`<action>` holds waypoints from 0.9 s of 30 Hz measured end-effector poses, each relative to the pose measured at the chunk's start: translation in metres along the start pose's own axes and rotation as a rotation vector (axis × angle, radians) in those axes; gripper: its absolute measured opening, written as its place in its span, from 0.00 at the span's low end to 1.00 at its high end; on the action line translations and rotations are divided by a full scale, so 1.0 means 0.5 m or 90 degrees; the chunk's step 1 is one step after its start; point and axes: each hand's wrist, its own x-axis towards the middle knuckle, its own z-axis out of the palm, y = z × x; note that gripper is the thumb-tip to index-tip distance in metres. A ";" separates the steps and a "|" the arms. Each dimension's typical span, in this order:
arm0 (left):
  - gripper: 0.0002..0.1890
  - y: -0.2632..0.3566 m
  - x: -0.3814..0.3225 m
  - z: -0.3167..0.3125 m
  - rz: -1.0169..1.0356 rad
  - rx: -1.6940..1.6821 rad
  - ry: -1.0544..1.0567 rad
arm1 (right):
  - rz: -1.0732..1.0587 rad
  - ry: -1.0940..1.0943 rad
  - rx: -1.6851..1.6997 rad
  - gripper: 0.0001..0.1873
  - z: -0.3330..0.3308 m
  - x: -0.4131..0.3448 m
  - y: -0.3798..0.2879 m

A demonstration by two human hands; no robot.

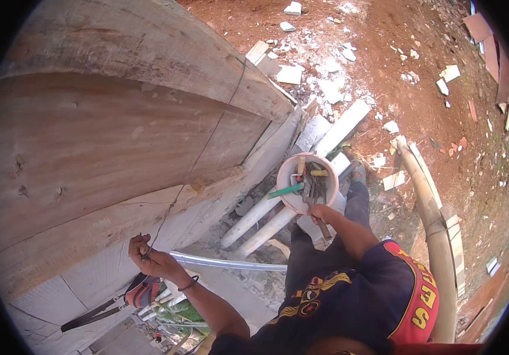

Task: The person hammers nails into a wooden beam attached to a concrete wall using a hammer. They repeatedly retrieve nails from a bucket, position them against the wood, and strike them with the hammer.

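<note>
My left hand [154, 259] is closed around the lower end of a thin dark cord or wire [162, 225], along with a small dark metal piece. That line runs up across a wooden panel [116, 133] and its frame boards. My right hand [321, 214] grips a tool with a wooden handle [324, 230], probably a hammer, its upper end against the near rim of a pale round bucket [282, 175]. Inside the bucket lie several hand tools, among them a green flat strip [285, 191] jutting over the rim and a yellow handle [319, 173].
Pale pipes [252, 222] lie beneath the bucket beside the wall base. A silvery metal tube [232, 262] crosses near my legs. Bamboo poles [427, 213] stand to the right. Broken white rubble [290, 74] litters the red soil. A strapped bag [143, 290] hangs low at left.
</note>
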 end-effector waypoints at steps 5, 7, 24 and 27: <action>0.07 -0.020 -0.005 -0.013 -0.061 -0.108 -0.008 | -0.038 0.067 -0.172 0.08 0.003 -0.153 -0.024; 0.05 -0.026 -0.004 -0.016 -0.007 -0.107 -0.026 | -0.102 0.113 -0.234 0.10 0.016 -0.241 -0.049; 0.07 -0.050 -0.001 0.006 0.035 -0.302 0.049 | -0.859 0.219 -0.608 0.18 0.318 -0.700 -0.214; 0.07 -0.050 0.002 0.005 0.023 -0.333 0.053 | -0.961 0.214 -0.684 0.17 0.372 -0.717 -0.213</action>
